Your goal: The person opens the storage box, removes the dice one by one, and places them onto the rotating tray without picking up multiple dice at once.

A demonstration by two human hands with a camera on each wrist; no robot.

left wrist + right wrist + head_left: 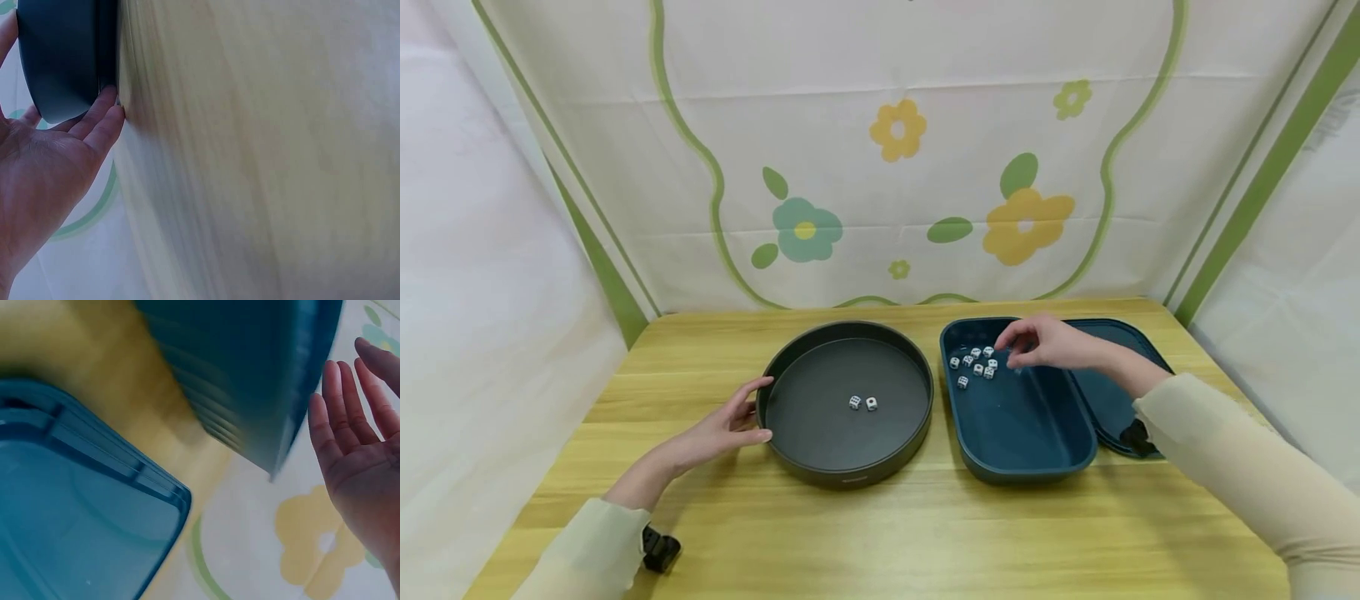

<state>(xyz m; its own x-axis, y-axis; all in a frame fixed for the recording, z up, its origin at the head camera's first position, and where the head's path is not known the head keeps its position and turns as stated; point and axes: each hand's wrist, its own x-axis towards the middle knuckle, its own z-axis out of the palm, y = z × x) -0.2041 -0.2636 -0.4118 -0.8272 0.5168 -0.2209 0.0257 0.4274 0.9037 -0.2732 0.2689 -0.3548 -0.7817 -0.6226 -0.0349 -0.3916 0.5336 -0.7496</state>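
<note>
A dark round pan [850, 350] stands on the table, with two white dice [862, 403] on its floor. My left hand [730, 421] holds its left side, index finger and thumb at the rim. In the left wrist view, other fingers [100, 125] lie low along the pan's outer wall, close to the tabletop. Right of the pan is a deep blue rectangular box [1022, 433]; several white dice [978, 369] lie loose toward its far left. Over the box's far end hovers my right hand [1048, 343], fingers loosely bent, nothing visible in it.
A flat blue lid [1120, 375] lies on the wooden table [880, 542], right of the box and partly under my right forearm. A white cloth with printed flowers [898, 129] hangs behind the table's far edge, and pale cloth flanks both sides.
</note>
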